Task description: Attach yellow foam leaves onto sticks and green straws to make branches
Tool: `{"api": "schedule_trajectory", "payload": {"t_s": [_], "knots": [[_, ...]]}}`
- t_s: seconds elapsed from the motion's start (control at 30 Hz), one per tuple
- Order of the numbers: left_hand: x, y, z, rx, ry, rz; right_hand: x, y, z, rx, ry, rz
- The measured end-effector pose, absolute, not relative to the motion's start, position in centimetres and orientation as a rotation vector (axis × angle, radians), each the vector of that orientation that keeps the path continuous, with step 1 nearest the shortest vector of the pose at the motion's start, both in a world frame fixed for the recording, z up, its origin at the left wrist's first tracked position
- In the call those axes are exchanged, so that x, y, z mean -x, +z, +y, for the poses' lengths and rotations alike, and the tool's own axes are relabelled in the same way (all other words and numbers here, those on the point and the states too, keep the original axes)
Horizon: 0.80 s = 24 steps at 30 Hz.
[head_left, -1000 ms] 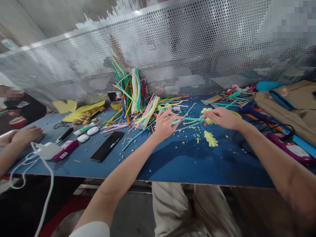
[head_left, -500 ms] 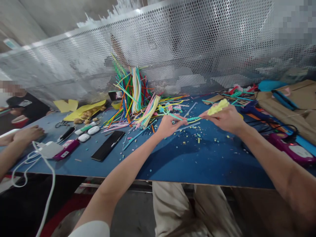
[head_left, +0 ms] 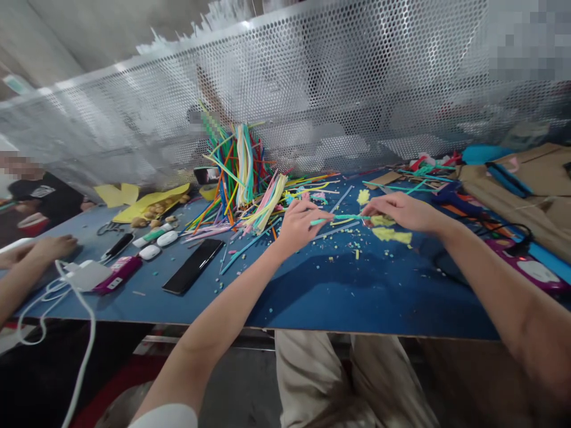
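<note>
My left hand (head_left: 301, 226) pinches one end of a thin teal stem (head_left: 350, 217) above the blue table. The fingers of my right hand (head_left: 399, 211) close on the stem's other end. Yellow fuzzy petal-like pieces (head_left: 392, 235) spread below and beside my right hand, joined to the stem as far as I can see. Scraps in several colours lie on the table beneath. A bundle of coloured pipe cleaners (head_left: 244, 166) stands behind my left hand, with pink and yellow ones (head_left: 270, 205) lying at its foot.
A black phone (head_left: 193, 266) lies left of my left forearm. Further left are a purple power strip (head_left: 118, 274), white cables and another person's hands (head_left: 56, 249). Brown paper (head_left: 526, 190) and a second purple strip (head_left: 529, 267) lie at right. A perforated metal panel (head_left: 285, 89) borders the back.
The yellow petals have turned from above my right hand to below and beside it. My left hand has shifted slightly left, its fingers raised more, and more of the teal stem shows.
</note>
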<state>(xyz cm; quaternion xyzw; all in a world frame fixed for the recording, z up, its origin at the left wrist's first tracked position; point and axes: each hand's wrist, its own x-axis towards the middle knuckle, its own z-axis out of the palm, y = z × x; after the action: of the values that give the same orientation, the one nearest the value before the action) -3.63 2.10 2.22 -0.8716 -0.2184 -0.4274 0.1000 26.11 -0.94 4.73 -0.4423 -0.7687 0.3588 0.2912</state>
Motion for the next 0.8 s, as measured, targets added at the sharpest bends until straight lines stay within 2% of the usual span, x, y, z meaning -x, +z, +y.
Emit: {"api": "schedule_trajectory", "payload": {"t_s": [0.07, 0.17, 0.27, 0.37, 0.47, 0.6, 0.8], "knots": [[3.8, 2.2, 1.9, 2.507, -1.237, -0.482, -26.1, 5.1, -1.2, 1.161, 1.189, -2.044], [3.8, 2.2, 1.7, 2.465, -1.192, -0.389, -25.7, 5.2, -1.5, 1.098, 1.206, -2.068], [3.6, 2.2, 1.6, 2.534, -1.114, -0.528, -25.5, 4.7, -1.3, 1.154, 0.949, -2.057], [3.2, 2.2, 1.9, 2.749, -1.121, -0.904, -25.4, 3.9, -0.9, 1.196, 0.368, -2.141], [2.9, 2.2, 2.2, 3.186, -1.152, -1.305, -25.5, 3.6, -0.9, 0.979, -0.067, -2.244], [2.8, 2.3, 2.3, 3.438, -1.072, -1.504, -25.5, 3.9, -1.2, 0.837, -0.186, -2.37], [3.0, 2.1, 2.2, 2.745, -1.21, -1.125, -25.8, 4.1, -0.8, 1.071, -0.138, -2.301]]}}
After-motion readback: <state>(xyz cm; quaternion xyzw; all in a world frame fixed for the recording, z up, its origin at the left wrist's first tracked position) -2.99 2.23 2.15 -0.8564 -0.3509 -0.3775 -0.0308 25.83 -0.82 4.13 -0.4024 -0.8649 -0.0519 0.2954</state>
